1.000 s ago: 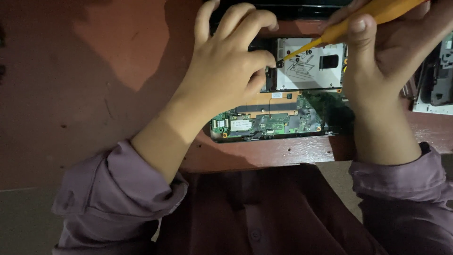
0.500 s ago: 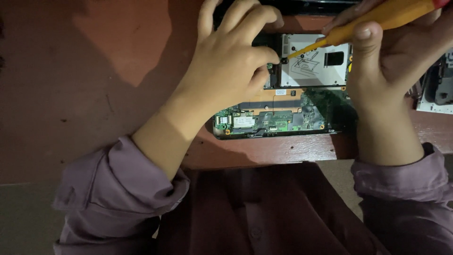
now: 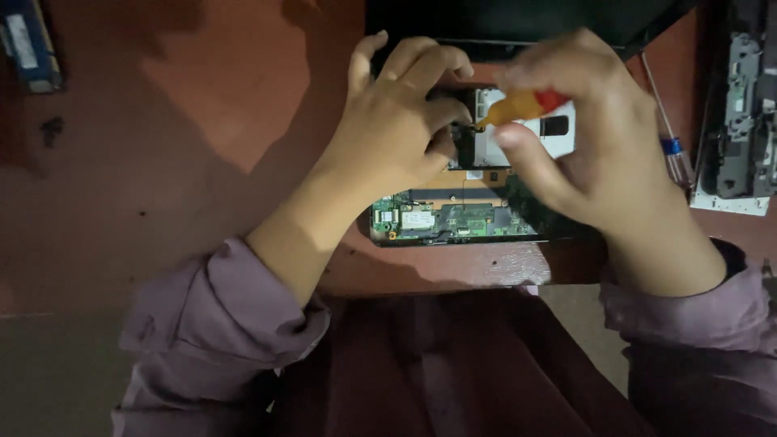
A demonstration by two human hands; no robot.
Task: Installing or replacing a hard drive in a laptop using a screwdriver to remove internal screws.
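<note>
1. Open device at table front edge; free room to its left.
2. Left hand presses flat on device, holding nothing.
3. Right hand grips screwdriver, axis sideways, tip pointing left at drive.

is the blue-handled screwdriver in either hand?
No. The blue-handled screwdriver lies on the red table; the right hand grips an orange-handled screwdriver.
</note>
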